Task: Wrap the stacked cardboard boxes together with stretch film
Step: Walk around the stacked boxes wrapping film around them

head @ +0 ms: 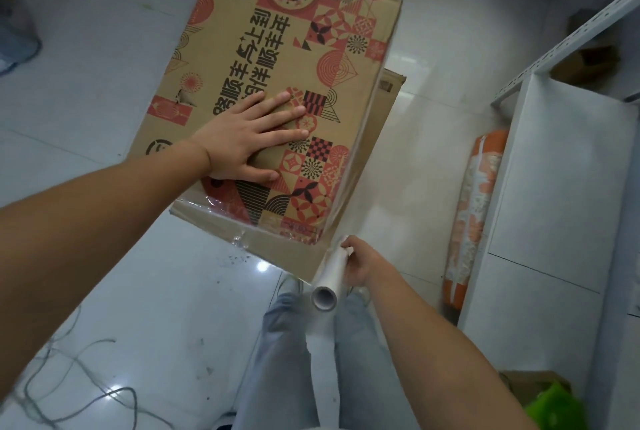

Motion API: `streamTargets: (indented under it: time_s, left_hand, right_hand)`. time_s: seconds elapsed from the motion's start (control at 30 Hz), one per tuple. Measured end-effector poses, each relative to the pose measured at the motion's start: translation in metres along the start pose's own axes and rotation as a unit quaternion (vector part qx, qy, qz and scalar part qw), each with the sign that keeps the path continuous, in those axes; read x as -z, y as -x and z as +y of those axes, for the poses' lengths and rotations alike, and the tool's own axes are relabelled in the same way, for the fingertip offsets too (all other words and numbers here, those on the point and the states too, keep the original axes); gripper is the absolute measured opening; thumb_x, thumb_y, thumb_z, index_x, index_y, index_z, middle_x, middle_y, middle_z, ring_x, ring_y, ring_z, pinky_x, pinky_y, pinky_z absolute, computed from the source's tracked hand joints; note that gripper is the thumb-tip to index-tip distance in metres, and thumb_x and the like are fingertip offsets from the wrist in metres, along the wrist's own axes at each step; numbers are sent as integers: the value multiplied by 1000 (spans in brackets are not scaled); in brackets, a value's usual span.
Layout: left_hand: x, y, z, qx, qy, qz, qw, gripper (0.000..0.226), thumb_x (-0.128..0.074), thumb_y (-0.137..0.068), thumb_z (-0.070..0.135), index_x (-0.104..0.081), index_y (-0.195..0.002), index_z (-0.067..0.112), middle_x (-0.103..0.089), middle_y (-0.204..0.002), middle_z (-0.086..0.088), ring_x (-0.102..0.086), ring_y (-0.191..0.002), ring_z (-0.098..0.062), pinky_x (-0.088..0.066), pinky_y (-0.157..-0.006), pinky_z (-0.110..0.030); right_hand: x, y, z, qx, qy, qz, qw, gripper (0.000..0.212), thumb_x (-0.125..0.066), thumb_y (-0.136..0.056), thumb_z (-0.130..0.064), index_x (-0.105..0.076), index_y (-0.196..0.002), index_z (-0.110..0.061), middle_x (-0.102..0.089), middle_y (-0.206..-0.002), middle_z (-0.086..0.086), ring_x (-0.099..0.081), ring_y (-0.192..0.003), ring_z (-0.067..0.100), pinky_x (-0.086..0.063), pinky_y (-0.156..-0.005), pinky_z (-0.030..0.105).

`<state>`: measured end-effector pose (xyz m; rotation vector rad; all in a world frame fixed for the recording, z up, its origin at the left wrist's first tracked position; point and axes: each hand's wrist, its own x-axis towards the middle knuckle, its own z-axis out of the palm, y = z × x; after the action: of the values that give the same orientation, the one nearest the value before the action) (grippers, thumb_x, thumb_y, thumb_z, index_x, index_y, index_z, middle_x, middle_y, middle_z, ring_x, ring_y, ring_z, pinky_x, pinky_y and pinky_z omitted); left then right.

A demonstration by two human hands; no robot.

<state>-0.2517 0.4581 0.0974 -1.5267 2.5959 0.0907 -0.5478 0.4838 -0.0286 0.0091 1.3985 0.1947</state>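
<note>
Head view shows the boxes [277, 59], flattened printed cardboard in a stack, held above the tiled floor [86, 83] in front of the person's legs [277, 360]. The left hand [249, 142] lies flat on the top face, fingers straight and spread, pressing down; this most likely keeps the stack from shifting or turning under the pull of the film. The left grip is thus fully open, palm in contact with the cardboard and holding nothing. The right hand [360, 265] holds the roll [329, 279] just beside the near right corner of the stack, core end pointing toward the camera. The right grip is closed around the roll, fingers curled over its far side. Film [360, 166] runs taut from the roll along the right edge of the stack, and some film already clings across the near edge, so wrapping appears under way. Keeping the roll close to the corner likely maintains tension for the next pass. A white shelf [554, 221] stands at right, with an orange patterned bundle [471, 208] against it. Loose cord [69, 395] lies on the floor at lower left.
</note>
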Motion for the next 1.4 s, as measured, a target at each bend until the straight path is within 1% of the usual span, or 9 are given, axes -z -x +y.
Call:
streamTargets:
  time_s: [0.17, 0.3, 0.47, 0.63, 0.77, 0.93, 1.1, 1.3, 1.4]
  left_hand:
    - [0, 1, 0, 1, -16, 9, 1000, 77, -14, -85, 74, 5, -149, 37, 13, -157, 7, 1, -147, -28, -1, -117, -51]
    - [4, 0, 3, 19, -36, 1, 999, 76, -6, -84, 75, 4, -149, 37, 12, -157, 8, 0, -146, -31, 5, -114, -57]
    - [5, 5, 4, 32, -45, -2, 998, 76, -16, -83, 73, 5, -148, 40, 13, -157, 12, 3, -146, -23, -8, -110, -52]
    - [5, 6, 6, 33, -26, -17, 999, 74, -3, -83, 76, 7, -148, 41, 17, -156, 14, 15, -144, -14, -18, -104, -42]
    - [7, 3, 6, 25, -26, -30, 999, 75, -5, -84, 75, 5, -149, 39, 15, -157, 11, 11, -144, -17, -19, -105, -42]
    - [6, 1, 6, 28, -21, -35, 999, 75, -6, -84, 76, 5, -149, 40, 15, -157, 12, 11, -145, -18, -18, -106, -43]
    - [9, 1, 5, 28, -13, -42, 999, 75, -6, -84, 76, 5, -149, 40, 15, -157, 12, 12, -145, -18, -17, -106, -43]
    - [5, 3, 4, 29, -9, -31, 999, 76, -7, -83, 77, 4, -149, 40, 15, -157, 13, 9, -145, -18, -16, -106, -43]
    - [4, 4, 2, 29, 3, -26, 999, 75, -7, -83, 77, 4, -148, 40, 14, -157, 13, 6, -145, -19, -16, -107, -43]
  right_hand:
    - [-3, 15, -11, -22, 22, -8, 999, 19, -58, -90, -14, -53, -79, 0, -64, -53, 13, -61, -52, 27, -51, -33, 30]
    - [6, 13, -18, 9, 30, 13, 999, 8, -53, -91, -5, -49, -95, 1, -58, -78, 17, -66, -57, 30, -57, -46, 36]
    - [8, 18, -23, -10, -54, 16, 998, 23, -37, -91, -9, -44, -69, -5, -44, -67, 11, -46, -60, 23, -44, -57, 33]
    - [8, 19, -24, -23, -13, 18, 999, 20, -53, -92, -4, -49, -73, -3, -51, -67, 12, -52, -57, 22, -47, -29, 26]
    - [14, 35, -39, -28, 0, 11, 1000, 22, -50, -94, -7, -49, -74, 2, -54, -70, 16, -54, -60, 28, -42, -24, 33]
    - [25, 33, -48, -28, 93, 43, 994, 24, -50, -94, -14, -45, -73, -3, -45, -70, 11, -46, -60, 22, -46, -32, 25]
    - [27, 18, -34, -39, 189, 44, 980, 22, -47, -93, -14, -45, -74, -3, -46, -71, 11, -47, -59, 19, -43, -27, 19]
    - [30, 6, -8, -32, 193, 34, 980, 14, -51, -93, -12, -46, -83, -4, -44, -72, 10, -45, -58, 18, -41, -29, 15]
    - [25, 8, 5, -28, 168, 44, 984, 15, -55, -91, -10, -47, -100, -2, -49, -78, 13, -48, -61, 22, -45, -34, 19]
